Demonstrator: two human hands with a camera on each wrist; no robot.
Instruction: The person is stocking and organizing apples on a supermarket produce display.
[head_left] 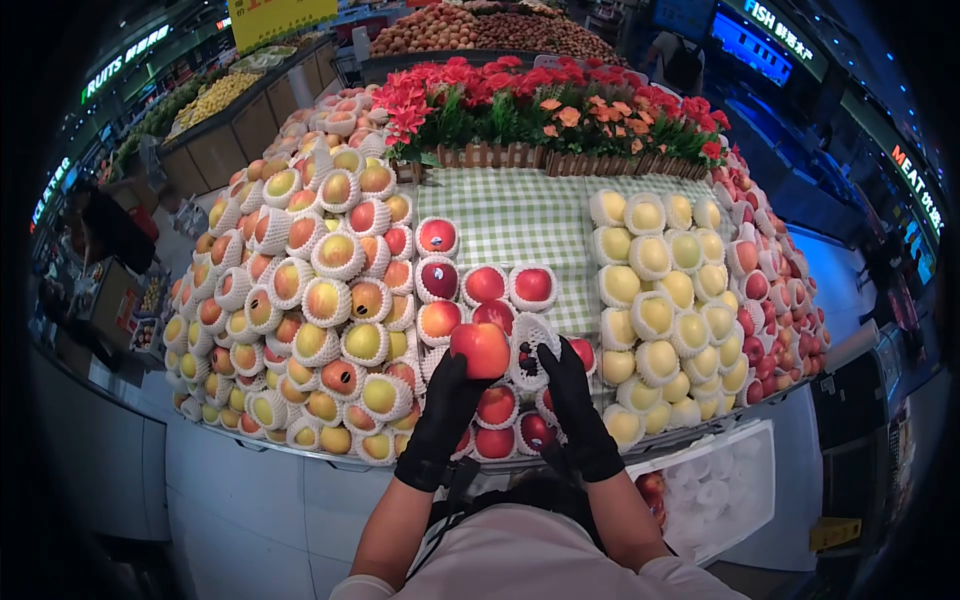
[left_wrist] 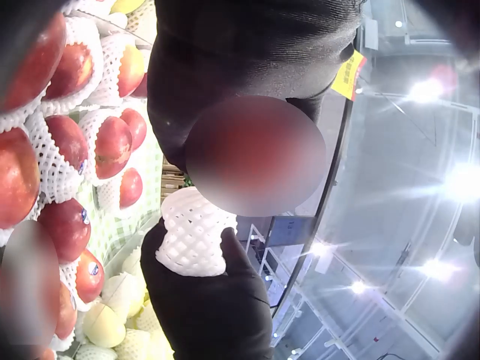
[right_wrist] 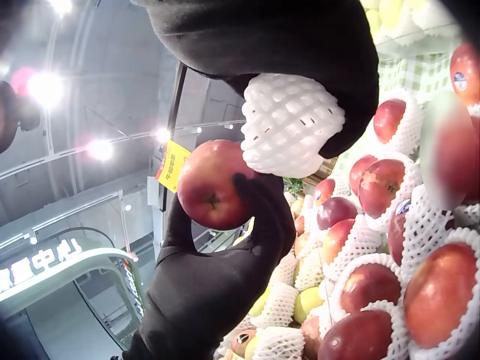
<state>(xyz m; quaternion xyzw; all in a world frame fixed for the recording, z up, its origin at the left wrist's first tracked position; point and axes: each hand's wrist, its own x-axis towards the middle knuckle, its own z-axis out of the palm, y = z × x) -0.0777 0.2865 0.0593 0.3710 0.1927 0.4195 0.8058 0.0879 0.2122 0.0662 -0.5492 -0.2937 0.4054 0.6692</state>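
My left hand (head_left: pixel 440 410), in a black glove, grips a bare red apple (head_left: pixel 480 350) over the front of the display. The apple's stem end (right_wrist: pixel 213 200) shows in the right wrist view. Close beside it, my right hand (head_left: pixel 582 415), also gloved in black, holds a white foam net sleeve (right_wrist: pixel 291 124). Dark glove fingertips show inside the sleeve's opening in the head view. Below and beyond both hands lie red apples in foam nets, such as one netted apple (head_left: pixel 486 284) and another (head_left: pixel 495 405).
Yellow-red netted fruit (head_left: pixel 335 250) is piled to the left, pale yellow netted fruit (head_left: pixel 655 312) to the right. A green checked cloth (head_left: pixel 510 205) lies behind, before a low wooden fence (head_left: pixel 490 157) with red flowers. A white foam box (head_left: pixel 735 500) with loose nets sits low at the right.
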